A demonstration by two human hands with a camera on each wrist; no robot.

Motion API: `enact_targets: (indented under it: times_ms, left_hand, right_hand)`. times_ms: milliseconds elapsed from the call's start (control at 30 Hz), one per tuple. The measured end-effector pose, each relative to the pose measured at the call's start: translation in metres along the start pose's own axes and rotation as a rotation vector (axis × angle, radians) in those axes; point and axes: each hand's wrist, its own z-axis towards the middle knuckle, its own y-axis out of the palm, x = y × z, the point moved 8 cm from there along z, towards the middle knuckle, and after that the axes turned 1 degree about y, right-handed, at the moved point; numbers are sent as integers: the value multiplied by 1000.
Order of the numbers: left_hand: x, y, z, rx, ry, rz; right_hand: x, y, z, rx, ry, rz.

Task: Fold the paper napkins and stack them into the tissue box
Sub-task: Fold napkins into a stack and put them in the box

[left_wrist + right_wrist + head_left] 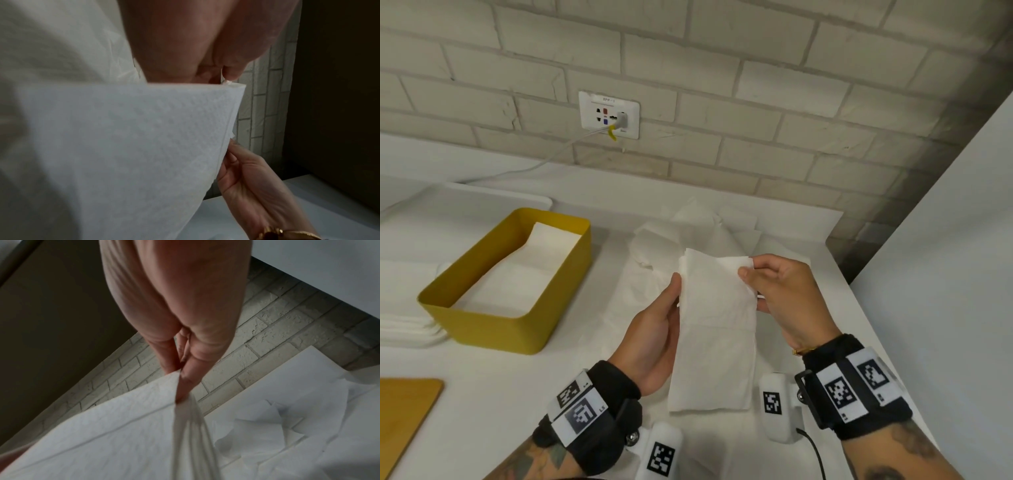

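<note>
i see both hands up over the white tabletop with one paper napkin between them, hanging lengthwise, folded into a long strip. right hand pinches the napkin's top right corner, thumb against fingers; right wrist view shows the fingers closed on bunched edges. left hand grips the napkin's left edge, thumb on the front, fingers behind the sheet, so i can't see how they lie. left wrist view shows the fingertips pinching the top edge. yellow tissue box sits on the tabletop to the left, open top, with folded napkins lying inside. loose pile of unfolded napkins lies on the tabletop behind the hands, near the brick wall. another white stack lies left of the box, touching or just beside it. wall socket with a cable plugged in above the box. wooden board at the near left corner.
</note>
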Motion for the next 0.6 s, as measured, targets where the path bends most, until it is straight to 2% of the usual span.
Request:
enact_targets:
  times_ms: [233,333,433,600]
  left_hand:
    - [4,2,5,40,40,72]
    - [4,-6,10,95,47,44]
    - [9,-14,12,131,63,33]
    - [19,-20,11,148,112,78]
  right_hand:
    - [-1,7,-2,17,8,-7]
    - [11,17,-17,-78,86,78]
    - [38,22,-40,-197,166,13]
    - [67,-6,-59,-210,257,-81]
